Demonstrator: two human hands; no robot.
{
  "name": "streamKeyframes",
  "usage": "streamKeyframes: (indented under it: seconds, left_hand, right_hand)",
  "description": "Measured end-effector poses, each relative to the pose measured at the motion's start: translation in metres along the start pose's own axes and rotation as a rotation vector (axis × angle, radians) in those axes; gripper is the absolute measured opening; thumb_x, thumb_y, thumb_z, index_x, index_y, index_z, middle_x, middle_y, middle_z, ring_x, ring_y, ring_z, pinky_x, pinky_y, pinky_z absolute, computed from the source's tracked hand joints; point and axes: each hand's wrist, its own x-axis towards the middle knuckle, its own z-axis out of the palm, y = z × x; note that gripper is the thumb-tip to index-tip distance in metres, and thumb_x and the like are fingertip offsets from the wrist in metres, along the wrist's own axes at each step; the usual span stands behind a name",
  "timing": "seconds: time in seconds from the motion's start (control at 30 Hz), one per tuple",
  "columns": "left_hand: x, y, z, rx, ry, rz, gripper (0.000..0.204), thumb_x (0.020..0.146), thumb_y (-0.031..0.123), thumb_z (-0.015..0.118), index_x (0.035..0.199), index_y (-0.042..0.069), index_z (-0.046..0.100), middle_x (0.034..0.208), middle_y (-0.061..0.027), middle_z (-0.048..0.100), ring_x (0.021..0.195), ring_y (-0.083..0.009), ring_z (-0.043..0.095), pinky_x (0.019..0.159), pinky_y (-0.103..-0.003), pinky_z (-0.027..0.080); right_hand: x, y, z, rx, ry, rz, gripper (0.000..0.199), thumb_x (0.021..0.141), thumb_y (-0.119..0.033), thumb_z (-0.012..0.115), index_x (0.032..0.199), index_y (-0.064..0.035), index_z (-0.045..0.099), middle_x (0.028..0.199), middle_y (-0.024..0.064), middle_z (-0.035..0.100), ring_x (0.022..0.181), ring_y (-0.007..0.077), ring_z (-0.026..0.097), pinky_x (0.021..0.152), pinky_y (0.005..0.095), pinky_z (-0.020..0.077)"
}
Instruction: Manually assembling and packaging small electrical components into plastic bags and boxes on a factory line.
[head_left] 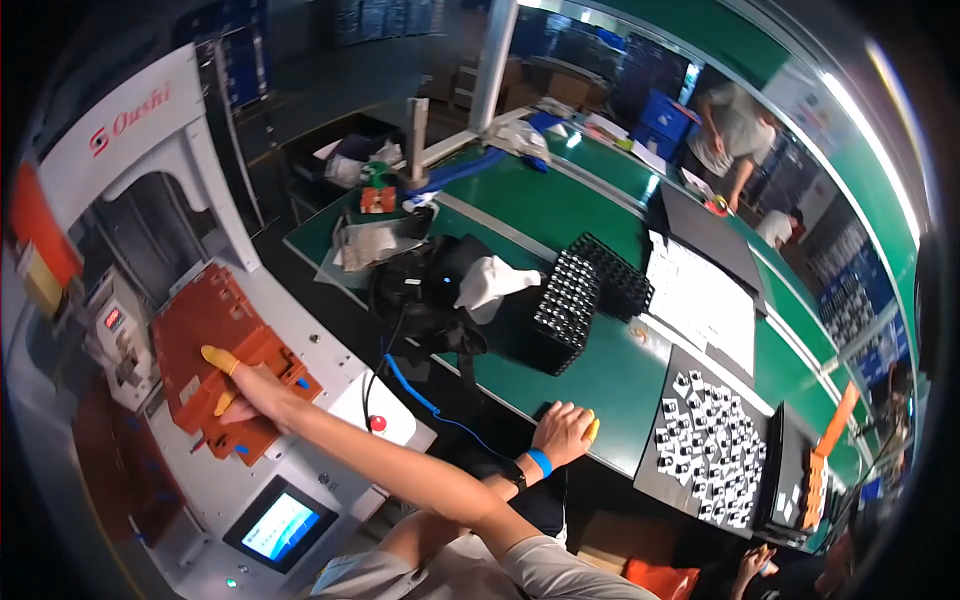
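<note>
Fixture (pixel 192 325), orange and block-like, sits on the white bed of the machine (pixel 338 365) at the person's left, just before an arched frame (pixel 190 150). The right hand (pixel 248 395) lies on its near side, thumb and forefinger spread apart in yellow finger covers (pixel 217 357); whether they pinch an edge or only press, I cannot tell. The left hand (pixel 563 432) rests on the edge of the green worktop (pixel 615 425), fingers loosely curled; nothing shows in it, though its palm is hidden. The right forearm crosses over the left, below the blue wristband (pixel 540 461).

For good handling here, I'd judge that steady, even contact matters most: press flat with the covered fingertips, not the nails, and leave the small blue tabs (pixel 303 382) free of sideways push. Uncrossing the arms would give a straighter reach and let the left hand brace the opposite side of the fixture. The forearm passes near the red button (pixel 377 424), so a raised elbow seems wise, with the blue cable (pixel 408 388) clear of the sleeve. Fingers are best well away from the space under the arch
</note>
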Motion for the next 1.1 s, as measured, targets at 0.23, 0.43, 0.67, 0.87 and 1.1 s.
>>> streamKeyframes:
  seconds: [0.23, 0.43, 0.67, 0.87, 1.1]
  left_hand:
    - [0.017, 0.013, 0.012, 0.045, -0.022, 0.086, 0.022, 0.085, 0.019, 0.069, 0.071, 0.009, 0.056, 0.069, -0.0061, 0.060, 0.068, -0.0263, 0.058, 0.067, -0.040, 0.043]
    - [0.009, 0.008, 0.012, 0.076, -0.014, 0.097, 0.025, 0.084, 0.019, 0.071, 0.069, 0.010, 0.053, 0.066, -0.0048, 0.057, 0.067, -0.0260, 0.056, 0.063, -0.040, 0.041]
    - [0.015, 0.018, 0.007, 0.034, -0.036, 0.104, 0.027, 0.084, 0.019, 0.071, 0.067, 0.009, 0.052, 0.066, -0.0037, 0.057, 0.066, -0.0262, 0.055, 0.063, -0.040, 0.041]
    - [0.004, 0.002, 0.009, 0.009, -0.058, 0.114, 0.020, 0.081, 0.020, 0.073, 0.075, 0.008, 0.058, 0.071, -0.0039, 0.060, 0.072, -0.0271, 0.058, 0.066, -0.040, 0.043]
    - [0.012, 0.017, -0.002, -0.262, -0.147, -0.059, 0.015, 0.090, 0.015, 0.060, 0.080, 0.004, 0.065, 0.073, -0.0157, 0.064, 0.070, -0.0353, 0.061, 0.064, -0.043, 0.046]
  right_hand:
    - [-0.022, 0.001, 0.001, 0.414, 0.102, -0.254, 0.033, 0.091, -0.042, 0.063, 0.102, -0.0100, 0.064, 0.082, -0.0013, 0.063, 0.068, 0.0067, 0.051, 0.059, 0.0253, 0.0382]
    - [-0.081, 0.013, 0.007, 0.208, 0.145, -0.478, 0.038, 0.086, -0.022, 0.065, 0.117, -0.0017, 0.060, 0.106, 0.0056, 0.065, 0.094, 0.0125, 0.059, 0.075, 0.0322, 0.0487]
    - [-0.284, 0.060, -0.049, 0.663, 0.142, -0.452, 0.058, 0.092, -0.016, 0.063, 0.144, -0.0070, 0.040, 0.133, 0.0079, 0.055, 0.119, 0.0177, 0.056, 0.102, 0.0393, 0.0471]
    - [-0.432, 0.179, -0.053, 0.459, 0.605, -0.882, 0.078, 0.085, -0.033, 0.069, 0.150, -0.0086, 0.033, 0.141, 0.0114, 0.049, 0.122, 0.0262, 0.056, 0.104, 0.0464, 0.0466]
    - [-0.464, 0.191, -0.109, 0.679, 1.033, -1.608, 0.073, 0.079, -0.028, 0.068, 0.144, -0.0054, 0.042, 0.137, 0.0144, 0.054, 0.125, 0.0342, 0.055, 0.102, 0.0533, 0.0485]
